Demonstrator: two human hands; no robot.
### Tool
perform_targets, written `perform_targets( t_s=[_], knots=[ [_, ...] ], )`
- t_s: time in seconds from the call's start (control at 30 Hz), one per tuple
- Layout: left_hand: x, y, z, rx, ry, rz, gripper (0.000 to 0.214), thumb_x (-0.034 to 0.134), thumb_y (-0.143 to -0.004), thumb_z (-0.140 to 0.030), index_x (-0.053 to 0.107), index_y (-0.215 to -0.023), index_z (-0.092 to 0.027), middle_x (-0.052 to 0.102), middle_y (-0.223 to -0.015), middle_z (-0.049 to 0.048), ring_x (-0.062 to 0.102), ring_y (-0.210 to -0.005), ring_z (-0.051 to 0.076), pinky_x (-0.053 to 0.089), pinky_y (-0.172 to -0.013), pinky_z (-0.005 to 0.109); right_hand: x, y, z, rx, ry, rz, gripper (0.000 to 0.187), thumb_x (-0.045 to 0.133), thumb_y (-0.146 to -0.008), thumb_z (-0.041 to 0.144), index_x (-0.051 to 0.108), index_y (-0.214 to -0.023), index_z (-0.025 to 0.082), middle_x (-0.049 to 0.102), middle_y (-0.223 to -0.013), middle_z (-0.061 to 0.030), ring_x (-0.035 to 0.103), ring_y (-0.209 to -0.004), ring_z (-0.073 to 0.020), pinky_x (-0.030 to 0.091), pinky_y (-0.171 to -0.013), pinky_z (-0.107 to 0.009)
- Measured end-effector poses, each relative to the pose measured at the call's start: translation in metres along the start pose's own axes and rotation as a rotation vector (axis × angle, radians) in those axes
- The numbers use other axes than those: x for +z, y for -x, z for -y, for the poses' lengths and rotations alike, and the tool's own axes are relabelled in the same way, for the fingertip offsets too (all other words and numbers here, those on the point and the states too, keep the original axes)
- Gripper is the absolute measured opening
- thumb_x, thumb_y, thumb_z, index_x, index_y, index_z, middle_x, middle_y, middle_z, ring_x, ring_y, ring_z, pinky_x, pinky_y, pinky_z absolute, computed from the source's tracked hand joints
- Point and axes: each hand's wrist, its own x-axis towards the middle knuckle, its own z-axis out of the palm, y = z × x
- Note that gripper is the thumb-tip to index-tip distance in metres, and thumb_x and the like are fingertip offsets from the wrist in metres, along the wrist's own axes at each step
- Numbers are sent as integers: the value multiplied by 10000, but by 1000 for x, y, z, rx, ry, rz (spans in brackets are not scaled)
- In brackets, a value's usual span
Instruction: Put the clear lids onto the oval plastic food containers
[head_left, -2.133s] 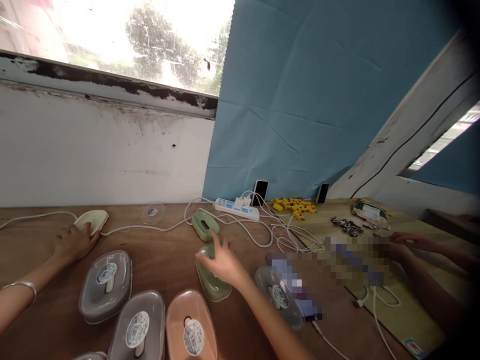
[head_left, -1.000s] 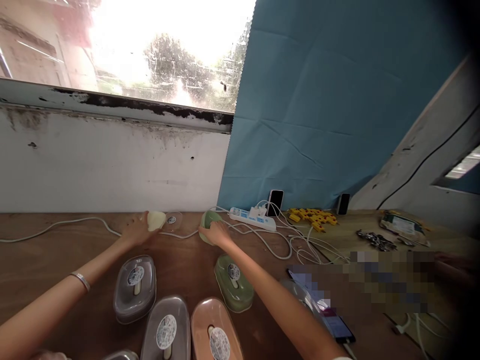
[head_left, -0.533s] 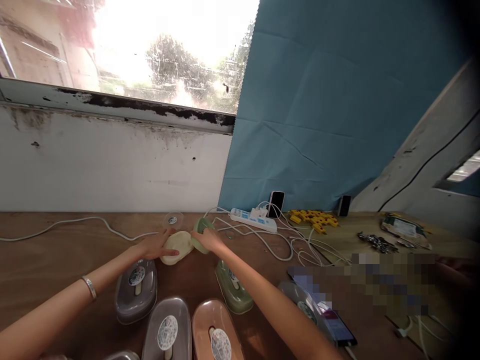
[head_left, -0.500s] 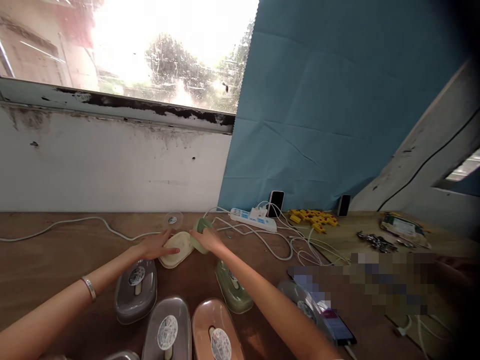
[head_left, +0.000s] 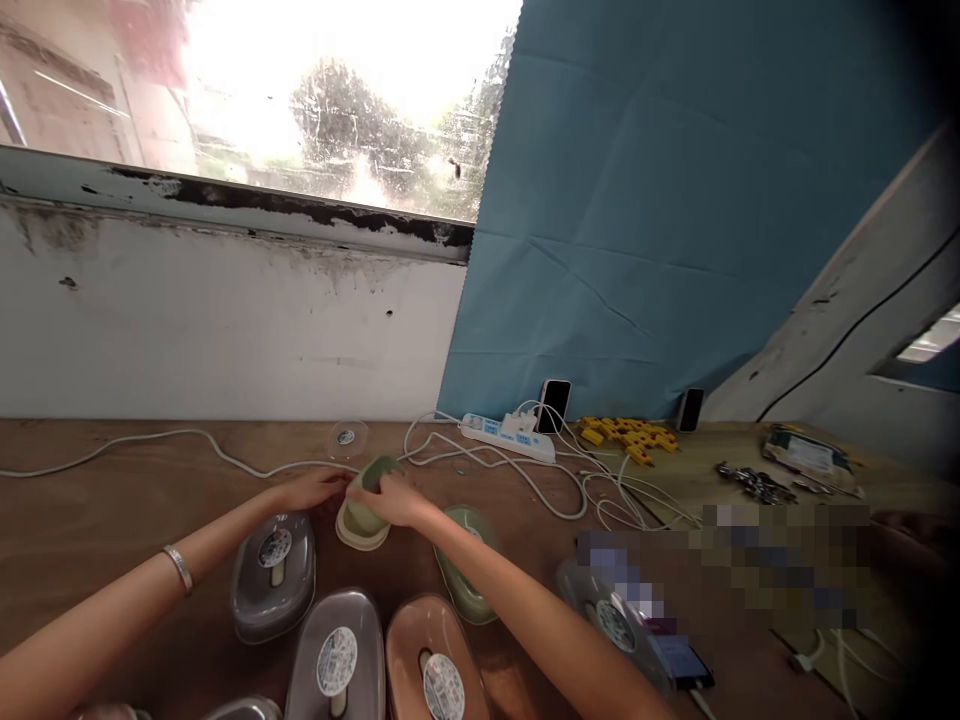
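My left hand (head_left: pixel 313 490) and my right hand (head_left: pixel 395 500) meet over two oval plastic pieces in the middle of the wooden table (head_left: pixel 112 500). A green oval tray (head_left: pixel 373 477) sits tilted on top of a cream oval tray (head_left: pixel 358 532). My right hand grips the green tray from the right, fingers curled over its rim. The fingers of my left hand close on the left edge of the stacked pair, at the cream tray. A silver bangle (head_left: pixel 178 568) is on my left wrist.
Closer to me stand lidded oval boxes: grey (head_left: pixel 274 575), grey (head_left: pixel 337 655), pink (head_left: pixel 435 660), green (head_left: pixel 465 560) and a grey one (head_left: pixel 615 620) at right. A clear lid (head_left: pixel 347 437), power strip (head_left: pixel 510 438), white cables (head_left: pixel 570 485), propped phone (head_left: pixel 555 405) and yellow pieces (head_left: pixel 622 432) lie behind.
My left hand brought the cream tray in from the far left and my right hand brought the green tray toward it. The green tray now rests on the cream one.
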Motion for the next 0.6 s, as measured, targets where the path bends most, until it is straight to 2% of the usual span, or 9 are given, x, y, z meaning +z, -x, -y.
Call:
perform_targets(
  t_s=[0.1, 0.2, 0.33, 0.43, 0.6],
  knots=[
    [0, 3, -4, -43, 71, 7, 588, 391, -721, -673, 508, -1030, -186, 641, -887, 68, 624, -795, 219, 464, -608, 293, 7, 8, 1, -124, 152, 36, 803, 452, -722, 738, 579, -1183, 93, 478, -1314, -242, 330, -1274, -450, 278, -993, -590],
    [1, 3, -5, -59, 101, 11, 629, 425, -696, -702, 503, -1037, -179, 640, -871, 60, 619, -764, 205, 448, -597, 283, 12, 14, -1, -209, 266, 67, 793, 515, -725, 667, 522, -1248, 71, 443, -1332, -260, 315, -1273, -460, 258, -994, -619],
    [4, 3, -5, -30, 94, 5, 616, 541, -645, -672, 531, -1003, -170, 628, -866, 37, 576, -698, 168, 407, -558, 261, 14, 17, -1, -329, 340, 44, 769, 508, -755, 645, 517, -1246, 54, 482, -1284, -263, 368, -1234, -444, 278, -986, -612],
    [4, 4, -6, -16, 80, 7, 571, 528, -682, -647, 552, -993, -169, 618, -807, 22, 556, -666, 163, 394, -536, 265, 17, 19, 1, -401, 372, 41, 762, 476, -784, 647, 506, -1257, 51, 495, -1277, -258, 388, -1222, -426, 297, -982, -592],
    [0, 6, -6, 16, 53, 19, 486, 561, -703, -563, 582, -1006, -183, 630, -852, 30, 581, -766, 196, 444, -604, 287, 22, 21, 8, -468, 421, 6, 742, 434, -814, 643, 529, -1235, 39, 536, -1232, -246, 423, -1185, -408, 311, -974, -581]
  ],
)
